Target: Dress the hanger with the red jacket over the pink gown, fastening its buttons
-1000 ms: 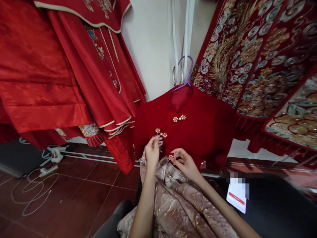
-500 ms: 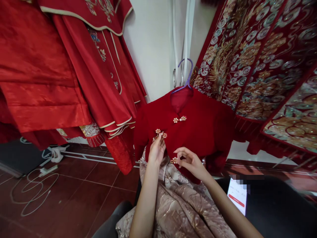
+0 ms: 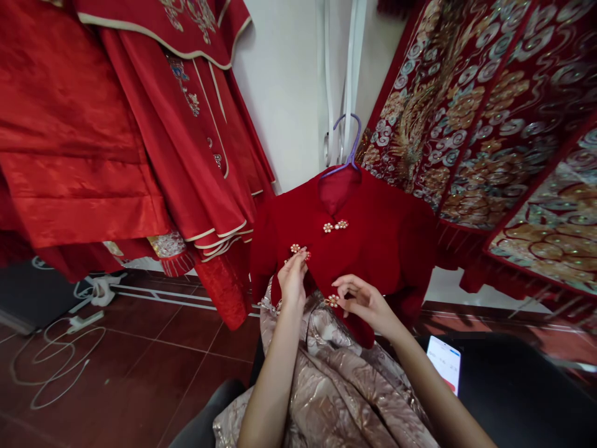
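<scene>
Right hand (image 3: pixel 364 305) on flower clasp (image 3: pixel 332 301), phone (image 3: pixel 445 361) partly behind forearm (image 3: pixel 422 376)

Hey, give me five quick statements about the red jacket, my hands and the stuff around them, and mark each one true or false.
1. A purple hanger sits in the neck of the red jacket. True.
2. The right hand is up at the jacket's collar. False: the right hand is at a lower flower clasp.
3. The left hand is at the middle flower clasp. True.
4. The phone lies on the tiled floor. False: the phone is on a black surface, to the right.
5. A red garment with cream edging hangs to the left of the jacket. True.
</scene>
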### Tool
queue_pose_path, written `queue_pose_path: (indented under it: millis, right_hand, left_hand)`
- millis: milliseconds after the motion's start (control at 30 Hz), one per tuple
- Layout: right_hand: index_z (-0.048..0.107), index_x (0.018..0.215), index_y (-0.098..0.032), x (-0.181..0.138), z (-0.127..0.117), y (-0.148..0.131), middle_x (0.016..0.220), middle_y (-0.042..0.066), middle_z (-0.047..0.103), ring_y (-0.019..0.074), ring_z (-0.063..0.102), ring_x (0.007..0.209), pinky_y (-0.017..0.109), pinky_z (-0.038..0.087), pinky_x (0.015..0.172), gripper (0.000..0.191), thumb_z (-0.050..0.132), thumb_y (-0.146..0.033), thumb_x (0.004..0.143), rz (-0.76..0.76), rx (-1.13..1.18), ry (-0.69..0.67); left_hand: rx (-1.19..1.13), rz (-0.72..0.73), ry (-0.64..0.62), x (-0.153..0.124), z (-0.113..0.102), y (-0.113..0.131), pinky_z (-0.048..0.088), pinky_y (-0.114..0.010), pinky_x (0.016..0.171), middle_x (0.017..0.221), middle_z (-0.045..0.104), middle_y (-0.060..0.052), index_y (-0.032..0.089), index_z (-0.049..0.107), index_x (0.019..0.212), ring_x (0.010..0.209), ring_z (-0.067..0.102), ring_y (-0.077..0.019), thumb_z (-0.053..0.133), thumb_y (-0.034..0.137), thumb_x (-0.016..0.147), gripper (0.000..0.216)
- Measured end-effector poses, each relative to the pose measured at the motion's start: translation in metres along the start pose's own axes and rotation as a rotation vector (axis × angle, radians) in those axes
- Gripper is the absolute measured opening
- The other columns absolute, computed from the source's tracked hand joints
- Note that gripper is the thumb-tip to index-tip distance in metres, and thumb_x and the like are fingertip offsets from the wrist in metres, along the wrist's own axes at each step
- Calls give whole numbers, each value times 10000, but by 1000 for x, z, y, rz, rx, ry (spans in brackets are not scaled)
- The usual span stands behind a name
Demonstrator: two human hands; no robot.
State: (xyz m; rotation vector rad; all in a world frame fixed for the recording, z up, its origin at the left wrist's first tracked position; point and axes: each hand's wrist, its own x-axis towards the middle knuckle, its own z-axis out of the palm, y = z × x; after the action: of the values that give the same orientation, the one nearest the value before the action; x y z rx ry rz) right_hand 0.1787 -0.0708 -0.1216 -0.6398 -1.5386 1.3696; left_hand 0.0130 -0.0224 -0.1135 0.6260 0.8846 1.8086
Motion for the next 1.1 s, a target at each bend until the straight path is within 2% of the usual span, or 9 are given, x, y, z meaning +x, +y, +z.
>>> queue_pose_path:
  millis: [167, 333, 433, 500, 600, 667, 767, 900, 1100]
  right_hand:
    - [586, 1053, -225, 1, -1, 2, 796, -8, 522, 126, 521, 701, 237, 507, 577, 296, 671, -371, 810, 12, -17, -28]
    - [578, 1059, -234, -4, -11, -7, 792, -24, 522, 112, 513, 700, 223, 463, 610, 255, 654, -276, 820, 21, -36, -128]
    - [593, 1018, -217, -10, -24, -20, 822, -14, 530, 106, 511, 719, 213, 425, 621, 205, 641, -232, 820, 79, -142, -262]
    - [592, 1006, -209, -14, -32, -28, 833, -12, 529, 100, 501, 714, 209, 401, 612, 191, 635, -220, 820, 117, -211, -315]
    - [584, 990, -206, -18, -43, -36, 847, -8, 531, 103, 498, 735, 214, 390, 622, 181, 628, -191, 815, 132, -282, -319]
    - [581, 955, -201, -20, -47, -39, 857, -2, 538, 109, 505, 754, 220, 393, 632, 145, 620, -184, 817, 135, -315, -310]
    - [579, 917, -198, -21, -50, -41, 851, -1, 546, 111, 511, 744, 224, 390, 620, 98, 617, -215, 828, 151, -344, -312]
    - [589, 949, -203, -21, -50, -41, 865, 7, 580, 130, 550, 781, 250, 428, 664, 164, 634, -318, 842, 179, -365, -295]
    - [590, 1051, -193, -18, -46, -40, 907, 40, 637, 160, 594, 863, 304, 469, 770, 280, 593, -411, 875, 219, -448, -186]
  left_hand:
    - [23, -17, 33, 0, 5, 3, 509, -282, 877, 1057, 731, -109, 127, 714, 903, 985, 684, -179, 733, 293, 701, 262]
    - [154, -23, -212, -6, 18, 13, 507, -336, 898, 1028, 734, -100, 136, 703, 1001, 988, 678, -214, 648, 444, 793, 376]
    - [459, 221, -364, -6, 33, 21, 510, -314, 887, 991, 728, -78, 153, 699, 958, 944, 668, -189, 611, 370, 837, 263]
    - [726, 451, -428, -5, 43, 27, 526, -279, 806, 1019, 699, -65, 183, 670, 1042, 900, 651, -162, 573, 320, 871, 240]
    - [1132, 769, -462, 0, 54, 39, 511, -264, 702, 1074, 627, -64, 236, 616, 1169, 941, 593, -176, 509, 340, 920, 290]
    - [1347, 905, -492, 6, 60, 48, 491, -281, 701, 1034, 599, -68, 244, 632, 1142, 979, 547, -203, 482, 372, 935, 286]
    - [1495, 1020, -591, 18, 68, 62, 460, -304, 737, 981, 578, -67, 227, 659, 1057, 978, 505, -215, 472, 371, 939, 264]
    - [1490, 1139, -789, 32, 76, 78, 395, -359, 888, 1034, 594, -51, 205, 652, 937, 987, 497, -204, 553, 335, 893, 169]
    - [1444, 1172, -922, 37, 80, 86, 226, -409, 1093, 865, 644, 5, 196, 588, 828, 905, 543, -159, 535, 272, 870, 101]
